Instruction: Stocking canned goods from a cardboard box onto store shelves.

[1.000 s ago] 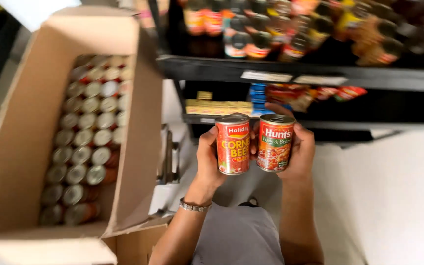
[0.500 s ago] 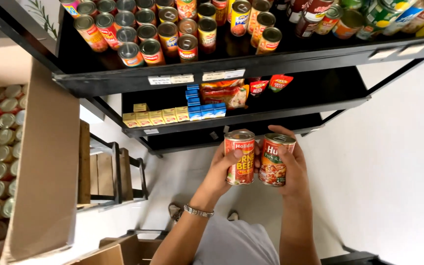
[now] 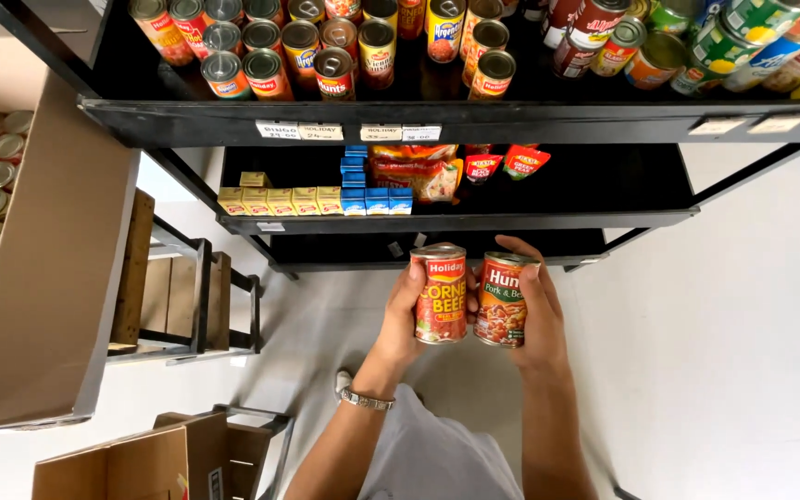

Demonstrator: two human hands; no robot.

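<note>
While both cans stand upright at frame centre, the left hand clasps the red can, the right hand the brown can, sides touching.

Both forearms raised; left hand and right hand curled in firm grip.

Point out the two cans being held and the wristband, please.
Red-labelled tin can in the left hand (image 3: 440, 294), head view: middle of its label.
Brown-red-labelled tin can in the right hand (image 3: 502, 301), head view: middle of its label.
Silver metal wristband (image 3: 367, 400), head view: the band's top, on the left wrist.
</note>
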